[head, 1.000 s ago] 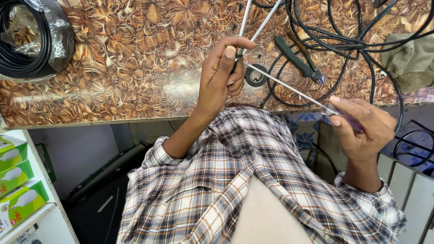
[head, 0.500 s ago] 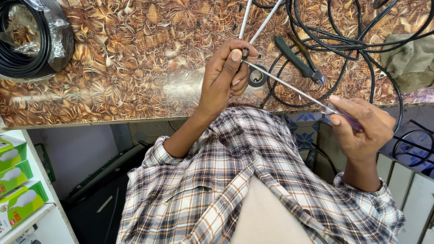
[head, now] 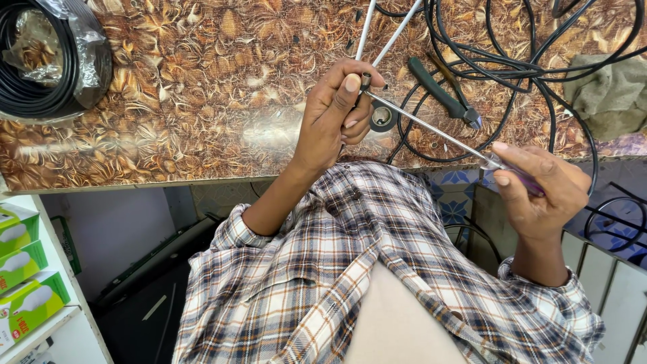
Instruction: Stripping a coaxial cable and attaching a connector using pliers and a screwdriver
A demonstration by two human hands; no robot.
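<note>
Screwdriver point(head: 431, 128), long thin steel shaft, purple handle

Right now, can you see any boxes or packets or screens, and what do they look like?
Green boxes: three stacked on a white shelf at the lower left edge, rectangular, green with white and yellow patches.
Cable coil pack: top left on the brown patterned table, a round black coil in clear crinkly plastic wrap.
No screens or signs show.

Three green and white boxes point(head: 23, 280) sit stacked on a white shelf point(head: 57, 330) at lower left. Each is rectangular.
</note>
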